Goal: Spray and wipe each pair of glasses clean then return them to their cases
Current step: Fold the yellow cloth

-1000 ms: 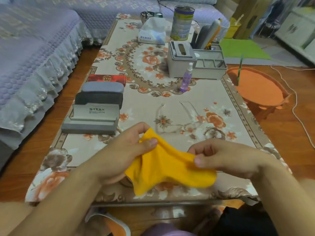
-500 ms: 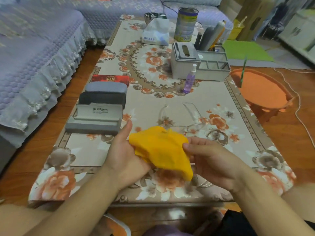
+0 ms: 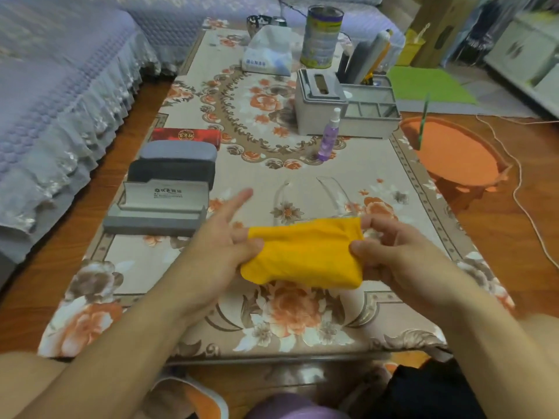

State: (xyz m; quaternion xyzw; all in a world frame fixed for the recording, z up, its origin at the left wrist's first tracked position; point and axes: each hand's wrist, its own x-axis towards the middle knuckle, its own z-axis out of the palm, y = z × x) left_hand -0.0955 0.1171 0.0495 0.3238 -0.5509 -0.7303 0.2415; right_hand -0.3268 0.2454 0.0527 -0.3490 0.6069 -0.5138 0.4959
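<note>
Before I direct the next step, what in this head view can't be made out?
- Clear glasses: the lens end is hidden behind the yellow cloth; whether they are clean is untellable.
- Dark case, grey case and red case: closed, contents hidden.
- Right hand: its grip under the cloth is covered.
- Spray bottle: label too small.

Printed characters stood on the open case [image 3: 157, 207] lid, the red box [image 3: 186, 137] and the tissue pack [image 3: 267, 52], all too blurred to read.

A home living room: a quilted sofa [image 3: 60, 86] (frilled skirt) beside a flower-patterned coffee table [image 3: 145, 267].
</note>
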